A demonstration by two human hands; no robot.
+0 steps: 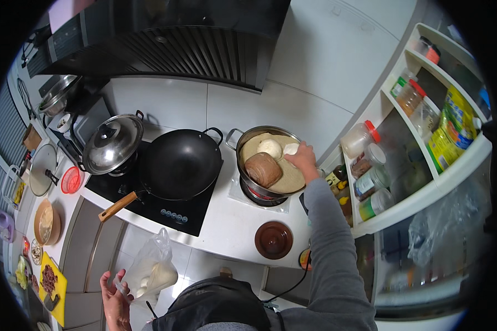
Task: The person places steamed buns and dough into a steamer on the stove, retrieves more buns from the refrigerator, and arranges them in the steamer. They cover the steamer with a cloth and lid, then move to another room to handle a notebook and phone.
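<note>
My right hand [304,160] has its fingers on a white bun [290,149] at the right side of the steamer pot [239,165]. A beige steamer cloth [252,145] lines the pot. On the cloth rest a round white bun [270,148] and a larger brown bun [263,169], close together. Low at the left, my left hand [118,296] grips the opening of a clear plastic bag [149,256]. Several pale buns [159,275] show through the bag, which hangs over the floor in front of the counter.
A black wok [180,165] and a lidded pan [114,145] stand on the black cooktop [172,217]. A brown lid or dish [273,240] lies below the pot. Jars [360,138] fill the right shelf. A yellow cutting board [58,285] holds chopped meat [49,279] and a knife.
</note>
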